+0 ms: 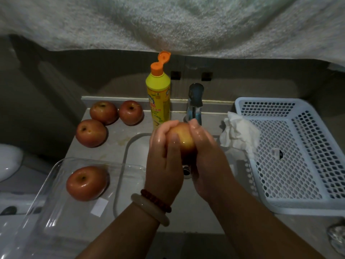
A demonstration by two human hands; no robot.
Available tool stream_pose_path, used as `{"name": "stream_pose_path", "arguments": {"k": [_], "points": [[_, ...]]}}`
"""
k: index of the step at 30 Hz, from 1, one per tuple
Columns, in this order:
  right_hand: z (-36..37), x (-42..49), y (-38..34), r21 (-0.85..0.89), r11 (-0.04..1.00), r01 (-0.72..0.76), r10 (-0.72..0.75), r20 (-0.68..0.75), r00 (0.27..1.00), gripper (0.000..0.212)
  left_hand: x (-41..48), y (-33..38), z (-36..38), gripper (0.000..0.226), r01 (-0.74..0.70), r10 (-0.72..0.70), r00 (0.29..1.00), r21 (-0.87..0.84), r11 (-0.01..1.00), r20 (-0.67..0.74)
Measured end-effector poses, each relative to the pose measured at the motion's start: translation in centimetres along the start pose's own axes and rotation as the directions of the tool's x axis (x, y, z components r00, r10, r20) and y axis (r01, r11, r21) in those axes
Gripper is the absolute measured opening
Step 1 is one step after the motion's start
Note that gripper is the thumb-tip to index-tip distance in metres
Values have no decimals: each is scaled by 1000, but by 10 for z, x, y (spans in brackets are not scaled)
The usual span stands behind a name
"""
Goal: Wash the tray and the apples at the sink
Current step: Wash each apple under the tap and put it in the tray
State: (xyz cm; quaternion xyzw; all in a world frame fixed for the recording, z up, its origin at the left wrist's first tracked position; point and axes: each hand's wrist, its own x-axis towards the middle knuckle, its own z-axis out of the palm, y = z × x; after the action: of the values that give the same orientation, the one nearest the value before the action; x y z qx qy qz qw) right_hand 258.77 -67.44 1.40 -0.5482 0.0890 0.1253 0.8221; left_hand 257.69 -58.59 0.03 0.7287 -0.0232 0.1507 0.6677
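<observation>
While both wet hands clasp a yellow-red apple (183,140) over the white sink basin (137,146), the left hand (163,161) and right hand (204,156) curl round it. At eight o'clock, the clear plastic tray (56,212) holds one red apple (86,183); three red apples (104,112) sit at ten o'clock.

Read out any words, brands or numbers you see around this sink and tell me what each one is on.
Nothing here can be read well enough to quote.
Yellow dish soap bottle: a printed label with a red patch and lines of characters, too blurred to read.
Clear tray: a white sticker, which looks blank.
White basket: a small dark and white tag on its floor, too small to read.
</observation>
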Motion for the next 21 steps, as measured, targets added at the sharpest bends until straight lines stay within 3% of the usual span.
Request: {"name": "stream_pose_path", "arguments": {"k": [3, 6, 9, 11, 12, 13, 15, 16, 17, 19, 21], "points": [[-6, 0, 4, -102, 995, 22, -19, 32, 999, 50, 4, -1, -3, 40, 53, -50, 997, -67, 996, 53], [-10, -6, 7, -275, 933, 232, -239, 8, 971, 46, 4, 2, -1, 43, 170, -156, 980, -114, 979, 124], [-8, -13, 6, -485, 709, 512, -489, 185, 853, 36, 8, -6, -2, 40, 259, -256, 966, -226, 939, 45], [-6, -13, 10, -570, 559, 602, -561, 275, 781, 37, 7, -3, -2, 29, 91, -95, 995, -100, 991, -35], [-4, -13, 10, -570, 573, 589, -558, 255, 790, 38, 5, -2, -2, 24, -54, 55, 997, 12, 998, -47], [-1, -13, 6, -513, 679, 524, -510, 184, 841, 40, 3, 0, -2, 24, -197, 201, 979, 122, 973, -26], [5, -11, -5, -145, 960, 238, -226, 95, 969, 42, 3, -2, -5, 32, -404, 392, 914, 295, 866, 101], [2, -7, -7, 47, 996, 74, -79, 122, 989, 40, 3, -3, -6, 33, -479, 450, 877, 362, 800, 167], [0, -6, -8, 109, 994, -16, 2, 126, 992, 39, 4, -7, -8, 32, -520, 480, 853, 403, 753, 205], [-2, -2, -4, 54, 998, 10, -15, 94, 995, 39, 5, -6, -8, 27, -435, 406, 900, 341, 833, 157], [6, -6, -2, -163, 949, 269, -269, 26, 963, 34, 7, 5, -4, 20, -199, 202, 979, 184, 963, 0]]}}
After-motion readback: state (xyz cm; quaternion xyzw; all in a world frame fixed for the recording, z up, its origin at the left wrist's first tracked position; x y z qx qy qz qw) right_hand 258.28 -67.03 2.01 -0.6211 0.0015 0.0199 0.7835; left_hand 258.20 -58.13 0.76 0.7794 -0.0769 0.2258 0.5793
